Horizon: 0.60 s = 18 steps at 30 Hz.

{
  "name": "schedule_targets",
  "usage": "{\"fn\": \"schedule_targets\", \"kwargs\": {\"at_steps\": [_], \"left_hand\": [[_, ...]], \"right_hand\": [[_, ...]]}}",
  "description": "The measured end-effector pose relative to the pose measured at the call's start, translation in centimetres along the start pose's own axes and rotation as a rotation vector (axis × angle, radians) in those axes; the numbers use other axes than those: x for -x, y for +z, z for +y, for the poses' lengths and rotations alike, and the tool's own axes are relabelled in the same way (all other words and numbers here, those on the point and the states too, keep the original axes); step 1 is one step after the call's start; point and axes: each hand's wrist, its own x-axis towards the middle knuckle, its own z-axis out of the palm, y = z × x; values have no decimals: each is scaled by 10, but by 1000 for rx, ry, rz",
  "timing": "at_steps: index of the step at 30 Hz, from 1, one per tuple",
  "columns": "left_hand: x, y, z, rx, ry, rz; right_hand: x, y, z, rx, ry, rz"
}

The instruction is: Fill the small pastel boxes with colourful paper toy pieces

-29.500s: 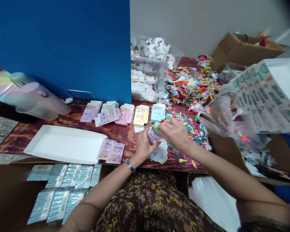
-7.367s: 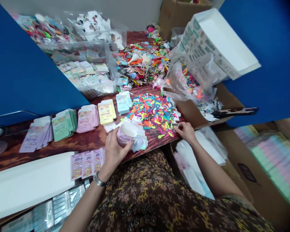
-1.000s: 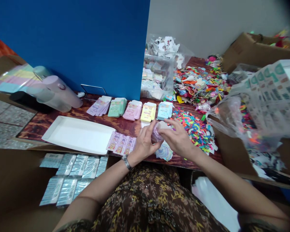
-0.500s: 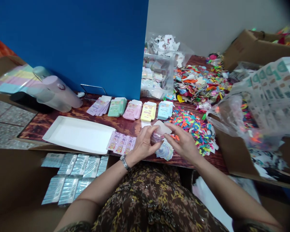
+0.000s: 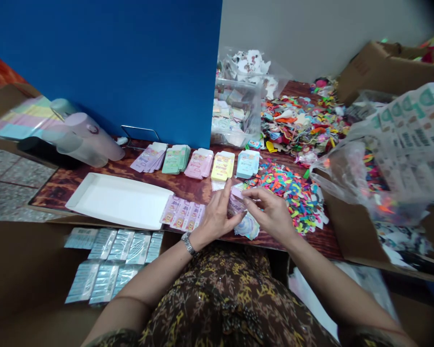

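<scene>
Near the table's front edge, my left hand [image 5: 217, 214] is wrapped round a small purple box [image 5: 236, 205]. The fingertips of my right hand [image 5: 271, 212] pinch the upper right end of the same box. Beneath the hands lie pale, iridescent round-edged pieces [image 5: 247, 227]. Several purple boxes [image 5: 186, 214] stand in a row left of my left hand. Beyond the hands are stacks of flat cartons: purple [image 5: 150, 158], green [image 5: 175, 159], pink [image 5: 199, 164], yellow [image 5: 223, 166] and blue [image 5: 247, 164].
A white tray [image 5: 115, 200] lies at the left, with plastic bottles [image 5: 92, 135] behind it. Small colourful pieces [image 5: 292, 193] are heaped at the right, near a clear plastic bag [image 5: 347, 168]. A blue panel [image 5: 130, 62] stands behind. Wrapped packs [image 5: 106, 262] fill a lower carton.
My left index finger has straightened upward. My right fingers have moved slightly left, and the pale flap at the top of the purple box no longer shows broad and flat.
</scene>
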Motion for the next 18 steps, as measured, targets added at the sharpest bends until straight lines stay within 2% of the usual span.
{"fn": "schedule_targets", "kwargs": {"at_steps": [4, 10, 18], "left_hand": [[1, 1, 0, -68, -18, -24], [1, 0, 5, -414, 6, -66], [5, 1, 6, -441, -16, -75]], "right_hand": [[3, 2, -3, 59, -87, 25], [17, 18, -5, 106, -171, 94], [33, 36, -1, -68, 79, 175]]}}
